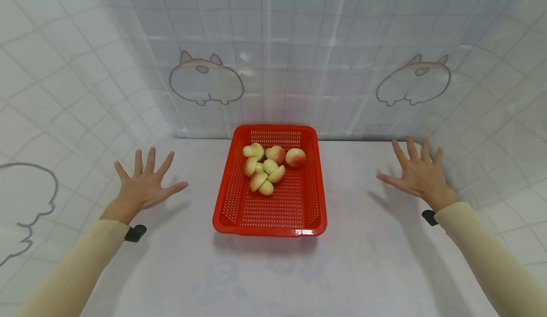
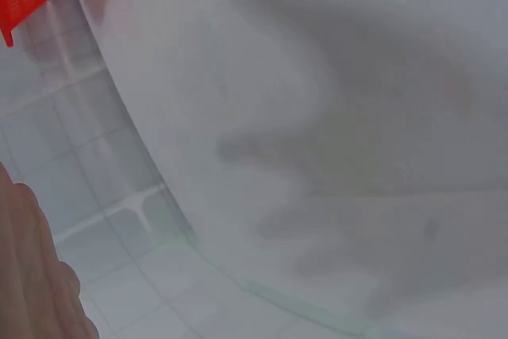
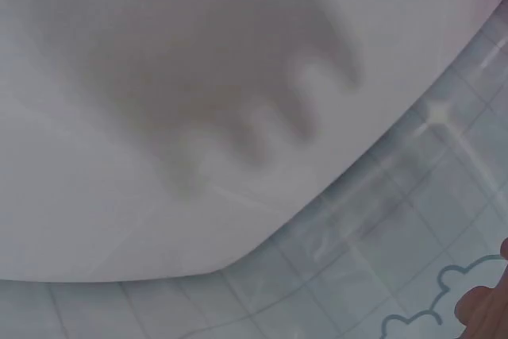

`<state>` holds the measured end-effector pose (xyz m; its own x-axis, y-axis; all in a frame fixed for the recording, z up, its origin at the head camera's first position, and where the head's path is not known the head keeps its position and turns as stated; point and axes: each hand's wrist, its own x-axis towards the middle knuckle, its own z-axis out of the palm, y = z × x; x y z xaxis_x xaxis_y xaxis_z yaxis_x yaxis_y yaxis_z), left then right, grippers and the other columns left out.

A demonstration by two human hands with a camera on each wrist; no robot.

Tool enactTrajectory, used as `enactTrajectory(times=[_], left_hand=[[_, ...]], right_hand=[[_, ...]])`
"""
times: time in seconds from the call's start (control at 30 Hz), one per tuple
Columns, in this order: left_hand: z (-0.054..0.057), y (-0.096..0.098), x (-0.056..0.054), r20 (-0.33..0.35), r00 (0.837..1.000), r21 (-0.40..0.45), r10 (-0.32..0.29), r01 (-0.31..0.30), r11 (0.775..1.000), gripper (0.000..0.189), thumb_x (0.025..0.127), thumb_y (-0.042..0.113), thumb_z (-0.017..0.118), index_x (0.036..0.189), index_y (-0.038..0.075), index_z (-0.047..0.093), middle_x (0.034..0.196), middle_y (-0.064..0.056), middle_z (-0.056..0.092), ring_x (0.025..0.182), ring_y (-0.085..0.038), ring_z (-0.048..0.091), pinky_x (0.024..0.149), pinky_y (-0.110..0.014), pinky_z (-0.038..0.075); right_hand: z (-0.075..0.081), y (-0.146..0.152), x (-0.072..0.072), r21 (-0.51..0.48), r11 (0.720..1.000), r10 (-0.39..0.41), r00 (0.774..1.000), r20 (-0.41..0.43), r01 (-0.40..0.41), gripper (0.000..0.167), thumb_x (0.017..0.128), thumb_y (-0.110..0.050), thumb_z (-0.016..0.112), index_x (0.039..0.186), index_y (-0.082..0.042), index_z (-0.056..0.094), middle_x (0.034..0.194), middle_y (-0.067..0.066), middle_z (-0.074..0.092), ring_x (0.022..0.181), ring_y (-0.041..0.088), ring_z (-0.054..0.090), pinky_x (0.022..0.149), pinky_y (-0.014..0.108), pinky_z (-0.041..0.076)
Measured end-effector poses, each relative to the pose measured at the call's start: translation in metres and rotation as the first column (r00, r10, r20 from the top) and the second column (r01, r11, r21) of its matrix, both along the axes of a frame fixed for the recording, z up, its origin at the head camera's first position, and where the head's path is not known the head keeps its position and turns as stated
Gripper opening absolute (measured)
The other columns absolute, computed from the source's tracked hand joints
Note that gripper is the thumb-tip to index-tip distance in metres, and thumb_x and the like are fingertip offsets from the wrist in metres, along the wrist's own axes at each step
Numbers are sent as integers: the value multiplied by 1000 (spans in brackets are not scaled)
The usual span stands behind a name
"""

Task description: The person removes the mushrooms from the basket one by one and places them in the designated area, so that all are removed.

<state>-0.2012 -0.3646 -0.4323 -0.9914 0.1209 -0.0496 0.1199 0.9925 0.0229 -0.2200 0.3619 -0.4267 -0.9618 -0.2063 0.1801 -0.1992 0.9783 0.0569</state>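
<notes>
A red plastic basket [image 1: 273,230] with perforated walls stands on the white table. Gathered toward its back left are several pale yellow, pink-blushed pieces that look like peaches [image 1: 295,157], some of them cut halves [image 1: 258,181]. To the left of the basket, my left hand [image 1: 143,187] hovers with fingers spread, casting a shadow on the table. My right hand [image 1: 420,177] is likewise held over the table on the right, fingers splayed. Neither hand touches the basket or holds anything. Only parts of the left hand [image 2: 36,275] and right hand [image 3: 486,307] show in their wrist views.
The white table [image 1: 171,269] meets a sheer curtain [image 1: 299,70] with a grid pattern and animal drawings behind it. Similar gridded curtains [image 1: 51,94] hang close on both sides. Each wrist carries a small black device [image 1: 136,233].
</notes>
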Motion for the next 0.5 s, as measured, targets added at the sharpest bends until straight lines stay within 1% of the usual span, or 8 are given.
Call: enactTrajectory(times=[0.1, 0.2, 0.3, 0.37, 0.5], left_hand=[[1, 6, 0, -4, 1000, 12, -4, 4, 1000, 104, 89, 86, 39, 166, 30, -2, 167, -30, -15, 149, -57, -23, 95, -85, -28], [4, 16, -2, -2, 1000, 43, -11, 12, 999, 104, 90, 84, 40, 166, 28, -4, 167, -28, -18, 149, -57, -25, 95, -85, -27], [6, 32, -7, 12, 1000, 86, -19, 18, 996, 102, 91, 83, 38, 166, 28, -6, 168, -25, -20, 149, -55, -26, 96, -85, -27], [5, 44, -10, 26, 999, 113, -26, 23, 993, 101, 92, 83, 36, 166, 29, -6, 168, -24, -20, 150, -55, -25, 97, -85, -26], [1, 65, -14, 56, 997, 179, -50, 39, 983, 95, 93, 82, 34, 165, 34, -6, 169, -23, -17, 150, -56, -21, 101, -87, -19]], right_hand=[[3, -6, -2, 11, 1000, 3, 1000, -2, -3, 112, 83, -82, 57, 164, -13, 23, 163, 35, 20, 145, 68, 13, 105, 90, 6], [8, -14, -4, -16, 1000, 0, 1000, 23, 1, 112, 84, -82, 55, 164, -10, 23, 164, 35, 17, 146, 68, 10, 105, 89, 6], [13, -26, -6, -66, 998, -6, 997, 75, 11, 112, 86, -81, 54, 165, -11, 16, 167, 33, 8, 149, 66, 2, 107, 88, 1], [17, -35, -7, -86, 996, -7, 995, 101, 16, 113, 87, -80, 54, 166, -13, 10, 169, 30, 4, 150, 63, -2, 109, 87, -1], [21, -56, -12, -139, 990, 4, 991, 134, 14, 114, 88, -80, 54, 167, -17, 1, 171, 26, 1, 152, 58, -10, 111, 84, -5]])
